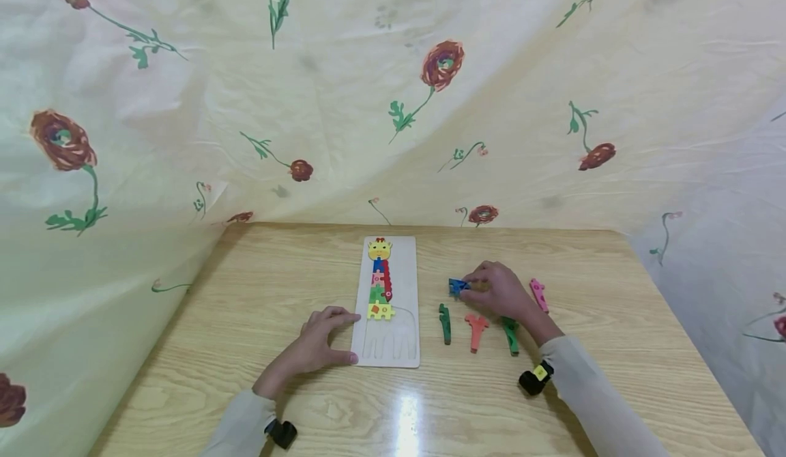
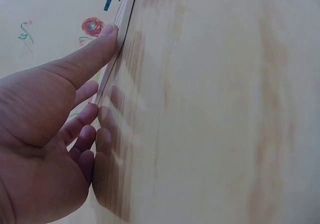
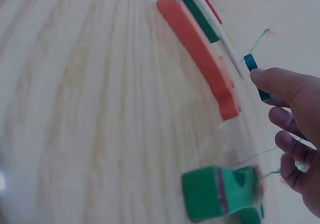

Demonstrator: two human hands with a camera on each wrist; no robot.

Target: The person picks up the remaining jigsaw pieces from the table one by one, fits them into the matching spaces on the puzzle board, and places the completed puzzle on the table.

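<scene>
A white giraffe puzzle board [image 1: 405, 273] lies on the table, its upper left filled with a yellow head, a red mane strip and a column of blue, pink, green and yellow pieces. The body and leg recesses below show bare. My left hand [image 1: 316, 344] rests at the board's left edge, thumb and fingertips touching it with the fingers spread. To the right of the board, my right hand [image 1: 500, 293] pinches a blue puzzle piece [image 1: 456, 287] between thumb and fingers. In the right wrist view the blue piece [image 3: 257, 77] shows edge-on at the fingertips.
Between board and right forearm lie a dark green piece [image 1: 445, 324], a coral piece [image 1: 475, 333] and another green piece [image 1: 510, 336]. A pink piece [image 1: 538, 295] lies beyond the right wrist. Flowered cloth [image 1: 344, 102] hangs behind the wooden table [image 1: 276, 266].
</scene>
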